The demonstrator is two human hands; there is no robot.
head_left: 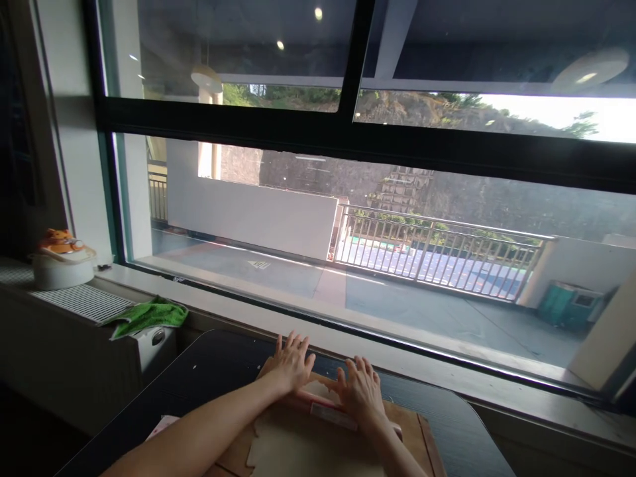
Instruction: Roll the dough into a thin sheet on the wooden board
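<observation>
My left hand (291,364) lies with its fingers stretched forward over the left part of a rolling pin (311,401). Over the pin's right part rests my right hand (362,391), palm down, fingers extended and slightly spread. Neither hand wraps round the pin. A pale label shows on the pin between my hands, and one handle end sticks out past my right wrist. Under the pin spreads a thin, pale sheet of dough (303,440) with a ragged left edge. It lies on a wooden board (415,440), partly hidden by my forearms.
The board sits on a dark table (462,424) with rounded corners, against the sill of a large window. At the left, a green cloth (152,317) and a white pot-like container (63,268) with an orange top rest on a vented unit. Pinkish paper (161,425) lies beside my left forearm.
</observation>
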